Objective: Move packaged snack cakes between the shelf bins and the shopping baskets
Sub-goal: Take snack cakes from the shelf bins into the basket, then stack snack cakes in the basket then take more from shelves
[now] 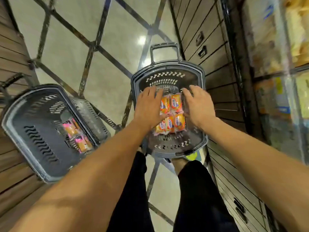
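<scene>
Here both hands, left hand and right hand, clasp orange-wrapped snack cakes together.

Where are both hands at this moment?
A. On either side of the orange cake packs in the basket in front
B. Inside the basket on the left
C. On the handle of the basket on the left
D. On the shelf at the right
A: the left hand and right hand flank the orange packs inside the front basket; the left basket is untouched.
</scene>
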